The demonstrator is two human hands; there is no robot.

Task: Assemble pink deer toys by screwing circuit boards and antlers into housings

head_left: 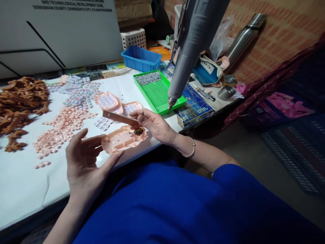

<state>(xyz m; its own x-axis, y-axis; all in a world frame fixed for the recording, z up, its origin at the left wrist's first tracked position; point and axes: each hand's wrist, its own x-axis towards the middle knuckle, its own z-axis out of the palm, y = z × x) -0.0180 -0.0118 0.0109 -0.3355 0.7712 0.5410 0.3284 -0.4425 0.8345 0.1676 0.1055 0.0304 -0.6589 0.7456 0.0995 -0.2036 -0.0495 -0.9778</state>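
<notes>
My left hand [82, 159] cradles a pink plastic shell [122, 140] from below, thumb and fingers apart around its left end. Small wires and a dark part sit at the shell's right end [138, 130]. My right hand [154, 123] pinches a thin brown circuit strip [119, 117] just above the shell, and also touches the shell's right end. A grey electric screwdriver [189, 44] hangs from above, its tip [169, 107] just beyond my right hand, over the edge of the green tray.
A green screw tray [158, 93] with a pile of silver screws sits behind my right hand. Pink keypad parts [108, 101], small pink buttons [63, 125] and brown plastic pieces [20, 101] cover the white table. A blue bin [141, 59] and a steel flask [242, 39] stand farther back.
</notes>
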